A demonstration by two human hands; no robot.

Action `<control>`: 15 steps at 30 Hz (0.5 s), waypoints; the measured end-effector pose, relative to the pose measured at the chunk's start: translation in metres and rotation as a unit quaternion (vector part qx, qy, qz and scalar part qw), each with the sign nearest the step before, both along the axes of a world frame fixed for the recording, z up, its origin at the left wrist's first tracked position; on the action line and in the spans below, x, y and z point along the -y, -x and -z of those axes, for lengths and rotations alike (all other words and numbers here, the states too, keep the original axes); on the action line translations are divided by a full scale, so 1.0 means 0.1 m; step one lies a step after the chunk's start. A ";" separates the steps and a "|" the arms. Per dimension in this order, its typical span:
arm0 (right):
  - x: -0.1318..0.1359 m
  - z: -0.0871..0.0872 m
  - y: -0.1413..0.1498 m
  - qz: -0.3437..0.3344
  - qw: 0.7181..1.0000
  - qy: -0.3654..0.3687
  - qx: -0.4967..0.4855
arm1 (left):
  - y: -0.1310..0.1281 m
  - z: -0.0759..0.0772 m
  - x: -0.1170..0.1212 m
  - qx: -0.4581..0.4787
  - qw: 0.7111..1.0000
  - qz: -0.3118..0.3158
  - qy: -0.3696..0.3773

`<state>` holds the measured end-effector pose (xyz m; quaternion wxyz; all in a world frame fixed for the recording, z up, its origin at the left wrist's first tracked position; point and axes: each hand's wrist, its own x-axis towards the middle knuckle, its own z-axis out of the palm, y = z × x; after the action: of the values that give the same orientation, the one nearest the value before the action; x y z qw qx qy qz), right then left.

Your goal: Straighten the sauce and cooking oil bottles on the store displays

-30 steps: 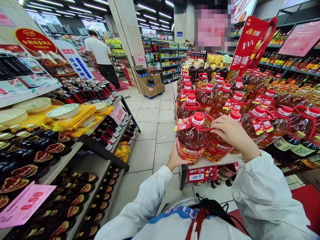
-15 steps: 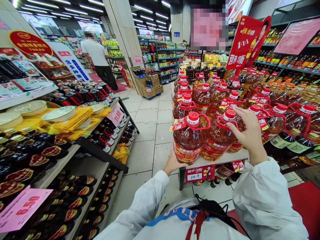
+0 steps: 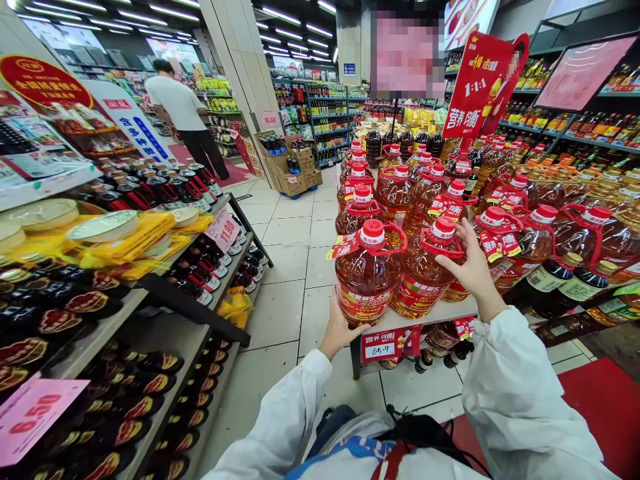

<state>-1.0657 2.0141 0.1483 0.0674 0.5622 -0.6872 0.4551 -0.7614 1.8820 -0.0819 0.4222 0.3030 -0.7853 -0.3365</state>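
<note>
A large clear cooking oil bottle (image 3: 367, 283) with a red cap and red handle stands at the front left corner of a display. My left hand (image 3: 341, 327) cups its lower left side, with the thumb along the base and the other fingers partly hidden. Beside it stands a second oil bottle (image 3: 421, 283) of the same kind. Around the right shoulder of that one, just below the cap and handle, curves my right hand (image 3: 473, 263), thumb in front and fingers behind. Red and yellow tags (image 3: 345, 247) hang from some bottle necks.
Rows of similar oil bottles (image 3: 400, 190) stand behind. A price card (image 3: 383, 347) reading 65.9 hangs from the shelf edge. On the left, a rack (image 3: 195, 307) holds dark bottles. A person in a white shirt (image 3: 175, 103) stands beyond, near cardboard boxes (image 3: 287, 163).
My right hand has come slightly lower and closer around the second bottle's shoulder. My left hand stays on the front bottle. The whole view has shifted a little.
</note>
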 end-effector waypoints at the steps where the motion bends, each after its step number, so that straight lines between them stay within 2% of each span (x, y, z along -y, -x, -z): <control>1: 0.00 -0.01 -0.08 0.034 0.998 0.037 -0.029 | -0.01 -0.01 -0.07 0.012 0.999 -0.007 0.029; 4: 0.00 -0.03 -0.35 0.103 0.979 0.115 -0.131 | 0.01 -0.01 -0.29 0.024 0.989 -0.062 0.131; 6: 0.01 -0.04 -0.48 0.078 0.974 0.109 -0.185 | 0.07 0.04 -0.40 0.009 0.976 -0.099 0.193; 8: 0.01 -0.04 -0.52 0.045 0.974 0.088 -0.204 | 0.14 0.11 -0.48 -0.009 0.964 -0.093 0.247; 9: 0.00 -0.05 -0.51 0.043 0.976 0.082 -0.197 | 0.19 0.13 -0.50 -0.010 0.962 -0.069 0.264; 11: -0.03 -0.08 -0.42 0.075 0.980 0.084 -0.166 | 0.28 0.12 -0.54 0.012 0.964 0.020 0.265; 13: -0.09 -0.14 -0.29 0.100 0.982 0.078 -0.142 | 0.38 0.03 -0.58 0.052 0.961 0.134 0.238; 15: -0.17 -0.20 -0.14 0.085 0.985 0.056 -0.138 | 0.47 -0.11 -0.63 0.081 0.946 0.232 0.211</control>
<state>-1.0521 2.0310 0.1684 0.2312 0.5544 -0.6901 0.4035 -0.8087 1.9452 -0.0707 0.3215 0.0425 -0.9186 -0.2261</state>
